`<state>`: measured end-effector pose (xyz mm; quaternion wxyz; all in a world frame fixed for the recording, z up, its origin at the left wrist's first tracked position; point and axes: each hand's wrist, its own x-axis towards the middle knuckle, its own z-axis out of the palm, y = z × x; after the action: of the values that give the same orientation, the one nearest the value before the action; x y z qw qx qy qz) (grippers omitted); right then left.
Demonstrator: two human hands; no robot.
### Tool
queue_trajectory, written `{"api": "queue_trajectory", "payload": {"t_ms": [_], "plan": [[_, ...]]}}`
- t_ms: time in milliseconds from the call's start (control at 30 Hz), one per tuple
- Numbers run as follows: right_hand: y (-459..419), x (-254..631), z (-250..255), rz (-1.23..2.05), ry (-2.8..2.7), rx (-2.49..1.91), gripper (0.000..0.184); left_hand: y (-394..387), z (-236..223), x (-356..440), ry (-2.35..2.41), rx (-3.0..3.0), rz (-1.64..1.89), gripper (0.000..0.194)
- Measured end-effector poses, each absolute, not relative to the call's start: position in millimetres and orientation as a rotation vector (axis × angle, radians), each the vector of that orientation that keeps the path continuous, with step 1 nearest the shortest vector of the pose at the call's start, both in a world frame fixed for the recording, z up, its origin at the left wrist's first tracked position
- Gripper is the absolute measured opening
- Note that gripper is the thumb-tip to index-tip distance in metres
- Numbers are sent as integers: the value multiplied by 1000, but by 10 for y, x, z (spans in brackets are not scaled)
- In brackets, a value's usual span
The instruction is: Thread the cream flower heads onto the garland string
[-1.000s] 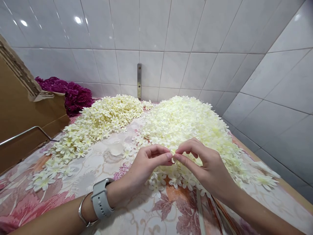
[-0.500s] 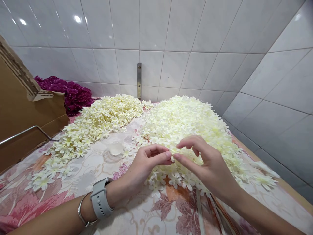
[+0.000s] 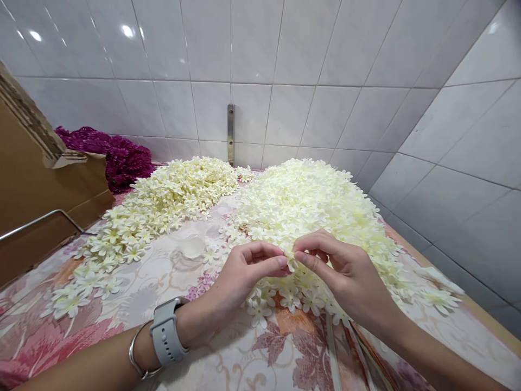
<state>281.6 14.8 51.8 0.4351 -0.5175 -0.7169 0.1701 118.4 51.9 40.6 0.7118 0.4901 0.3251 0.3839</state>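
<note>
Between my two hands is a small cream-white artificial flower, partly covered by the fingertips. My left hand, with a watch and a bangle on its wrist, is closed in a pinch on the flower's left side. From the right, my right hand pinches the same flower with thumb and forefinger. Just beyond the hands rises a large heap of loose white artificial flowers. A second, yellower flower heap lies farther left. What sits inside the left fingers is hidden.
A floral tablecloth covers the table. At left stands a cardboard box with a metal rod before it; purple flowers lie behind. A small clear round piece lies mid-table. Strips lie under my right forearm. Tiled walls enclose the back and right.
My right thumb and forefinger, apart before, have closed on the flower. The flower now shows more plainly between both hands. My left hand has hardly moved.
</note>
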Motion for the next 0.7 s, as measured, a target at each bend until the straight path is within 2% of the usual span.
{"api": "queue_trajectory", "payload": {"t_ms": [100,267,433,700], "plan": [[157,2828,500,408,-1733,-1325,14,535,379,1185,722,1059,858,5],[169,2837,471,92,-1624,-1362,3,550,351,1182,698,1044,875,5],[157,2811,485,281,-1832,-1285,11,533,379,1174,702,1056,848,6],[143,2814,474,514,-1720,-1364,16,519,398,1179,718,1048,846,5]]}}
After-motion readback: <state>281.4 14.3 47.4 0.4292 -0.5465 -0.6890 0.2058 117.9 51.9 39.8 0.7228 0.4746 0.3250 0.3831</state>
